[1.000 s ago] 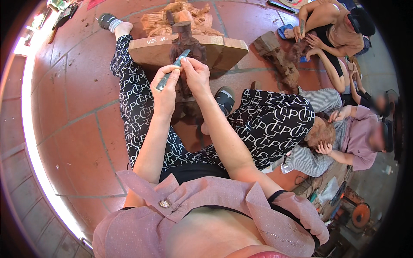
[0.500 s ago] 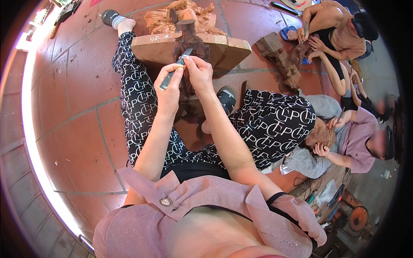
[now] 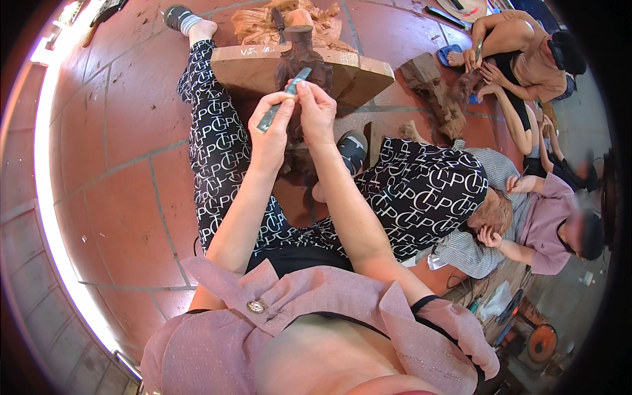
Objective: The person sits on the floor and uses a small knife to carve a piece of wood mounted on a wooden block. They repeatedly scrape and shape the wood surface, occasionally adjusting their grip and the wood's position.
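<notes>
Floor (image 3: 118, 217) open left of left leg (image 3: 216, 135); carved figure (image 3: 301, 50), wooden slab (image 3: 243, 71) block front; right leg (image 3: 431, 191) bars right.

Rough dark wooden carving (image 3: 301, 58), smooth metal-looking strip (image 3: 301, 76), glossy floor tiles (image 3: 125, 210).

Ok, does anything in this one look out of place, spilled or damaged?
Nothing stands out strongly. Small scraps, too tiny to identify, lie scattered on the red tiled floor, so it looks slightly untidy. I see no spill or clear damage, and the flat blue-green strip is held between both hands.
</notes>
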A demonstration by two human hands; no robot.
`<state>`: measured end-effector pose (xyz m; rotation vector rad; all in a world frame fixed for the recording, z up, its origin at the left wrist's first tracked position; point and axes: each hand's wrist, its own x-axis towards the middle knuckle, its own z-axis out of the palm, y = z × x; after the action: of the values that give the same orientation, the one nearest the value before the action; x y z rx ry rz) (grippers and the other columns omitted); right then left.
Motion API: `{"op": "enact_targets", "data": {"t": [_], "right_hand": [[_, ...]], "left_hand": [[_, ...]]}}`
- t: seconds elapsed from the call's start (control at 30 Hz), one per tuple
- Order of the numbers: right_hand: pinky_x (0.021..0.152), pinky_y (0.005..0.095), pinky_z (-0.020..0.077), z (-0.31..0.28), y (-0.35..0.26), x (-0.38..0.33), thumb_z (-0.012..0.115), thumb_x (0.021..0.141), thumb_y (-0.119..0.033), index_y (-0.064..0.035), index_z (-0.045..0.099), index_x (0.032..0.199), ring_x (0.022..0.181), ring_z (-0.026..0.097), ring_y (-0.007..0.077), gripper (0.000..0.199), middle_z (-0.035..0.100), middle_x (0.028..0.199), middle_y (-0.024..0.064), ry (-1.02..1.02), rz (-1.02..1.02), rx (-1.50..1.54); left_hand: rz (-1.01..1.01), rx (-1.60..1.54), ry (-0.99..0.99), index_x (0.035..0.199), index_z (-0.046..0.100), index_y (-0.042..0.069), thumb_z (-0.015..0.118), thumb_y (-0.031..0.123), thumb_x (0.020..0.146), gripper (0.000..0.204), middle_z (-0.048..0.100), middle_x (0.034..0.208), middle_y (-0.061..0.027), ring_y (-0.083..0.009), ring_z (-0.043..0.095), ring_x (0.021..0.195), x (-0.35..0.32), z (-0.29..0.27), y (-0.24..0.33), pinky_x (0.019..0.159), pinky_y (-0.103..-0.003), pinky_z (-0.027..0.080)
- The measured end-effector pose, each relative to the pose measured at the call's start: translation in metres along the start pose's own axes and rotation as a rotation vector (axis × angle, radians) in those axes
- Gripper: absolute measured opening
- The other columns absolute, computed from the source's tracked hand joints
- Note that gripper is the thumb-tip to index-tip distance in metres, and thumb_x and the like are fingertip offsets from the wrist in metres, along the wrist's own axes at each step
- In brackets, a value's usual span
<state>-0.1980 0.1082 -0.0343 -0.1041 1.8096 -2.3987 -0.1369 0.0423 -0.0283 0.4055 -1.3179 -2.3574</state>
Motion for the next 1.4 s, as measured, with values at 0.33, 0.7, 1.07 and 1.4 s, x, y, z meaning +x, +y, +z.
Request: {"op": "enact_targets", "data": {"t": [0.33, 0.7, 1.07, 1.4], "right_hand": [[0.046, 0.0213, 0.0431, 0.005, 0.005, 0.000, 0.058, 0.090, -0.018, -0.0014, 0.067, 0.083, 0.052, 0.053, 0.0043, 0.020, 0.059, 0.060, -0.0008, 0.025, -0.153, -0.400], [0.046, 0.0236, 0.0433, 0.011, -0.006, -0.002, 0.057, 0.091, -0.017, -0.0011, 0.066, 0.081, 0.051, 0.053, 0.0050, 0.021, 0.058, 0.057, 0.0003, 0.013, -0.115, -0.410], [0.047, 0.0224, 0.0445, 0.011, -0.009, 0.000, 0.058, 0.090, -0.017, -0.0004, 0.065, 0.078, 0.052, 0.054, 0.0054, 0.022, 0.058, 0.058, -0.0011, -0.019, -0.080, -0.395], [0.048, 0.0217, 0.0426, 0.007, -0.004, 0.002, 0.056, 0.092, -0.016, -0.0005, 0.065, 0.080, 0.054, 0.053, 0.0045, 0.022, 0.057, 0.061, -0.0021, 0.010, -0.092, -0.310]], "left_hand": [[-0.064, -0.129, 0.065, 0.100, 0.060, 0.005, 0.060, 0.008, 0.090, 0.010, 0.063, 0.096, -0.0022, -0.0093, 0.058, 0.087, -0.002, -0.012, -0.005, 0.079, -0.023, 0.046], [-0.056, -0.076, 0.047, 0.101, 0.058, 0.008, 0.058, 0.013, 0.092, 0.011, 0.063, 0.100, -0.0040, -0.0122, 0.060, 0.090, -0.001, -0.017, -0.010, 0.081, -0.028, 0.048], [-0.113, -0.108, 0.058, 0.101, 0.058, 0.009, 0.056, 0.015, 0.093, 0.011, 0.063, 0.102, -0.0040, -0.0133, 0.060, 0.094, 0.000, -0.022, -0.013, 0.083, -0.029, 0.048], [-0.086, -0.189, 0.035, 0.100, 0.059, 0.005, 0.059, 0.010, 0.090, 0.011, 0.063, 0.096, -0.0025, -0.0102, 0.058, 0.089, 0.004, -0.015, -0.015, 0.081, -0.025, 0.047]]}}
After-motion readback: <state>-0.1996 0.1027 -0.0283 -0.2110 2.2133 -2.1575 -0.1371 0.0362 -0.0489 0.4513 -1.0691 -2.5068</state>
